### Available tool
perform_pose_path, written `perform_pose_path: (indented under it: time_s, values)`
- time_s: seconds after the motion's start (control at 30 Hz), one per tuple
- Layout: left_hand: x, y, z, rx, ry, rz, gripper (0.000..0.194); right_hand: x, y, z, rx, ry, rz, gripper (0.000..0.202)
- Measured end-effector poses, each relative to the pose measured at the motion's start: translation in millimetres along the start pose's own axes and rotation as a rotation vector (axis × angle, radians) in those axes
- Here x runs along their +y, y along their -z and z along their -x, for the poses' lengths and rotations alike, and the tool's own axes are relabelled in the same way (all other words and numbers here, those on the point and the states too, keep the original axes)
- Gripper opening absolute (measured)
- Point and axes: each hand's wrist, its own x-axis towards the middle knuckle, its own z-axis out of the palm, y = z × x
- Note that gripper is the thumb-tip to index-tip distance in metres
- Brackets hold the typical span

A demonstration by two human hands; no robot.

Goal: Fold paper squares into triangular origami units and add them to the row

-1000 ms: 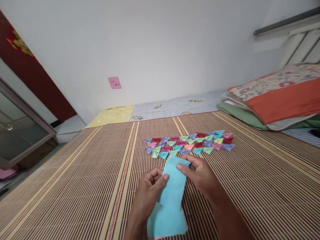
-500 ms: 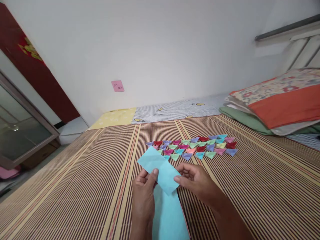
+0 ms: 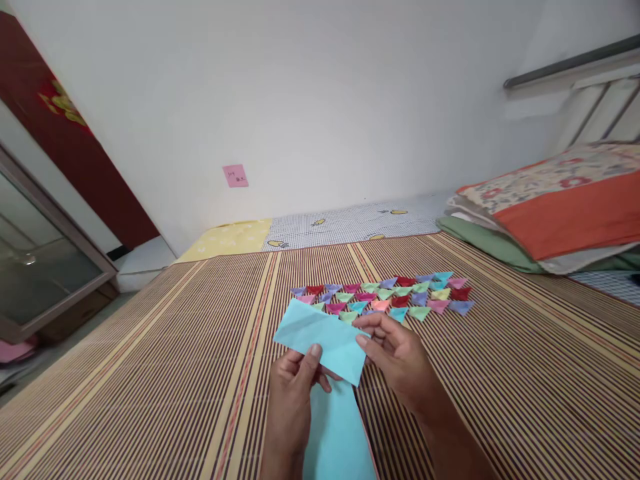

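A light-blue rectangular piece of paper [image 3: 320,337] is held up between both hands. My left hand [image 3: 295,387] grips its lower edge, thumb on the front face and fingers behind. My right hand [image 3: 393,347] pinches the right end near the upper corner. Beneath the hands lies a larger light-blue sheet [image 3: 337,433], its near end cut off by the frame. Just beyond, several small folded paper triangles [image 3: 400,301] in many colours are laid out in rows; the held paper hides some at the near left.
A striped bamboo mat [image 3: 160,353] covers the surface. Folded bedding [image 3: 565,200] is stacked at the right, below a grey rail [image 3: 570,63]. A pink note [image 3: 235,176] is stuck to the white wall. A glass-panelled door [image 3: 45,247] stands at the left.
The held paper has turned so its long side lies closer to level. My right hand has risen slightly with its end, and the view has shifted a little.
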Motion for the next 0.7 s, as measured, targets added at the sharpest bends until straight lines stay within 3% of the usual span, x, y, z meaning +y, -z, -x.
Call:
perform_pose_path:
  time_s: [0.1,0.17,0.27,0.37,0.5,0.7]
  values:
    - [0.6,-2.0,0.3,0.069,0.032,0.038,0.041,-7.7,6.9,1.5,-0.044,0.108,0.112,0.032]
    - [1.1,-3.1,0.4,0.088,0.047,0.061,0.042,-13.5,12.0,2.9,-0.143,0.177,0.245,0.037]
    - [0.5,-4.6,0.6,0.045,0.063,0.075,0.041,-18.5,13.3,4.1,-0.221,0.191,0.356,0.03]
    - [-1.7,-5.2,1.3,-0.003,0.052,0.065,0.038,-18.2,5.4,3.5,-0.126,0.228,0.345,0.006]
    - [-3.6,-4.5,2.3,-0.031,0.012,0.047,0.037,-14.9,-8.3,1.9,0.017,0.28,0.372,0.023]
    - [-6.1,-6.9,2.1,-0.042,-0.015,-0.024,0.032,-11.1,-15.9,2.0,0.115,0.234,0.435,0.022]
